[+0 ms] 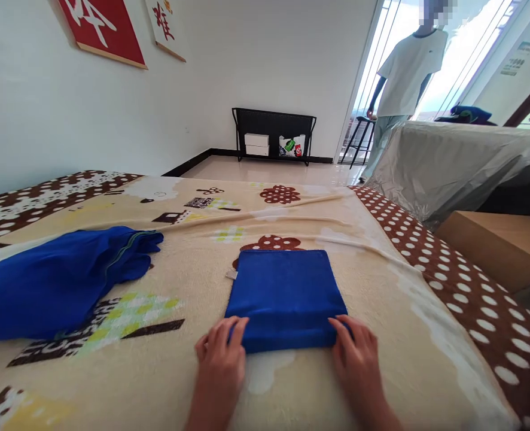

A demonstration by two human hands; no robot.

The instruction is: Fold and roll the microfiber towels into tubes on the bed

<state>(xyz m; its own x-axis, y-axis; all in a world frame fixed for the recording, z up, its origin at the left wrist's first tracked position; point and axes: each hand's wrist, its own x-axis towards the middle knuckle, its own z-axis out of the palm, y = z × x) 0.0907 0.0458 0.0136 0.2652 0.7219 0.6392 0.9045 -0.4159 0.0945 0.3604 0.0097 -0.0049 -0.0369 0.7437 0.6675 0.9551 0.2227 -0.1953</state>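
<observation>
A blue cloth (287, 287) lies folded into a rough square on the patterned blanket, with a small white tag (231, 275) at its left edge. Its near edge is turned up into a thick fold. My left hand (224, 347) pinches the near left corner, fingers closed on the fabric. At the near right corner, my right hand (357, 350) grips the same cloth between thumb and fingers. Off to the left lies a second blue cloth (67, 275), crumpled, with a thin green stripe along one edge.
The blanket (193, 383) covers a wide bed, its polka-dot border wrinkled on the right. A cardboard box (498, 245) and plastic-covered furniture (466, 149) stand at the right. Against the back wall is a black rack (274, 129). A person (411, 75) stands by the window near a stool (359, 140).
</observation>
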